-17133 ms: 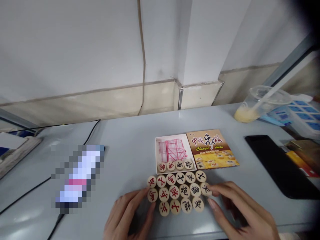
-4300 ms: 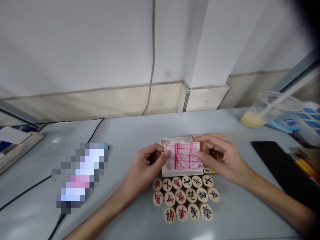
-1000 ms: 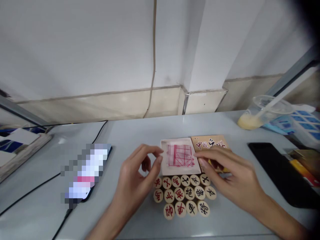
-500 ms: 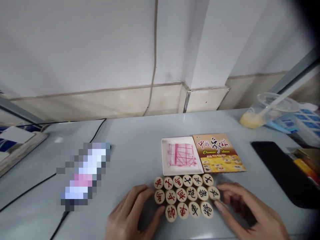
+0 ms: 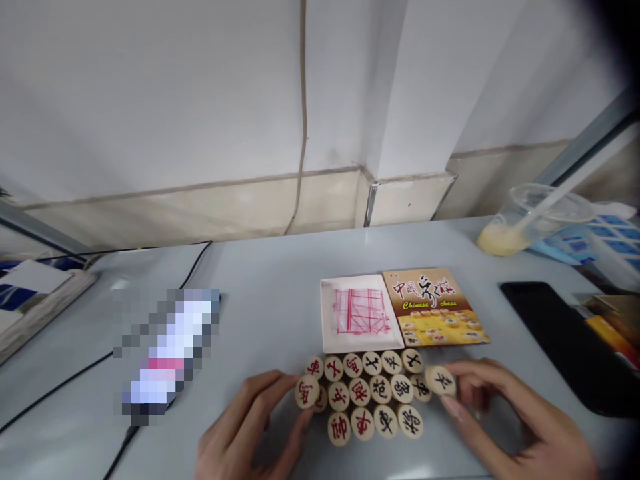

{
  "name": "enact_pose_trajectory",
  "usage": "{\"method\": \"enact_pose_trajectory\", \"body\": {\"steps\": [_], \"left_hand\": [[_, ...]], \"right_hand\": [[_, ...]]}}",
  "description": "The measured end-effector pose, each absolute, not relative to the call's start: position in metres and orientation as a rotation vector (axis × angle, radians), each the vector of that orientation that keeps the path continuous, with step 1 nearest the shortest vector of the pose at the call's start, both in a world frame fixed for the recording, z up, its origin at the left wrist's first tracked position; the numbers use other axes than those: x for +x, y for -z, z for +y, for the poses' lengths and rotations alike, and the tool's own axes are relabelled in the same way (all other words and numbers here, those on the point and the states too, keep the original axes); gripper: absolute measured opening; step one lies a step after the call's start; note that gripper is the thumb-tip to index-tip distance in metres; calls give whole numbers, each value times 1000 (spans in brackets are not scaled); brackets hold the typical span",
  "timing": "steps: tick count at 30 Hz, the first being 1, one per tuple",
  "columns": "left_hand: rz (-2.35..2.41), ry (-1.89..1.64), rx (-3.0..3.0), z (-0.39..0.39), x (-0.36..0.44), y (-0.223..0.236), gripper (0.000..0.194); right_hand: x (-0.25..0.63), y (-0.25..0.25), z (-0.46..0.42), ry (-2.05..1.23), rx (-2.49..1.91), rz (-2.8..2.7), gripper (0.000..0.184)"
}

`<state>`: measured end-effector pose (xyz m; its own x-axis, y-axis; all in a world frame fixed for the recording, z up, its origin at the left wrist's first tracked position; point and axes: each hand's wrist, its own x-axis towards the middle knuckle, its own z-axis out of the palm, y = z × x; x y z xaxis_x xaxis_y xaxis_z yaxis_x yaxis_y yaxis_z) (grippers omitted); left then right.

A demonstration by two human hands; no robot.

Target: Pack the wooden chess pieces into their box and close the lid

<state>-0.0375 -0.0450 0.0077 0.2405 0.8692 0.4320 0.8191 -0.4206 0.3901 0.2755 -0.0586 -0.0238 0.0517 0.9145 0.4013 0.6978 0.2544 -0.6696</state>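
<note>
Several round wooden chess pieces with red and black characters lie in rows on the grey table. My left hand pinches a red-marked piece lifted off the left end of the rows. A black-marked piece is raised at the right end, pinched by my right hand. Behind the rows sits a white box tray with a folded red-lined sheet in it. Beside the tray lies the box lid, printed "Chinese chess".
A blurred phone with a black cable lies at the left. A black tablet sits at the right. A plastic cup with a straw stands at the back right, by blue-patterned packaging.
Each hand has closed on an end piece and lifted it off the rows. Earlier both hands laid the folded sheet into the tray and came back to the pieces.
</note>
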Motion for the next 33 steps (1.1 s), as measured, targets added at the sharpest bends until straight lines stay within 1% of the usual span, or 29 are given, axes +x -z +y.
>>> {"method": "enact_pose_trajectory", "body": {"steps": [2,5,9,14,25,29,33], "left_hand": [[1647,-960,2387,-33,-27,-14,24],[1643,-1024,2438,-10,-9,-16,25],[1654,-1052,2522,6,1,-7,24],[1676,-1030,2422,3,-2,1,27],[1695,-1002,2425,6,7,0,28],[1676,-977,2402,5,5,-1,31],[1616,-960,2394,4,4,-2,33]], "right_hand": [[270,12,-44,-281,-1445,-1763,26],[253,-2,-19,-116,-1343,-1776,27],[238,-2,-4,21,-1320,-1818,30],[242,10,-7,15,-1343,-1828,28],[240,11,-4,23,-1415,-1859,24],[240,6,-6,5,-1400,-1900,30],[240,2,-9,-28,-1281,-1969,33]]}}
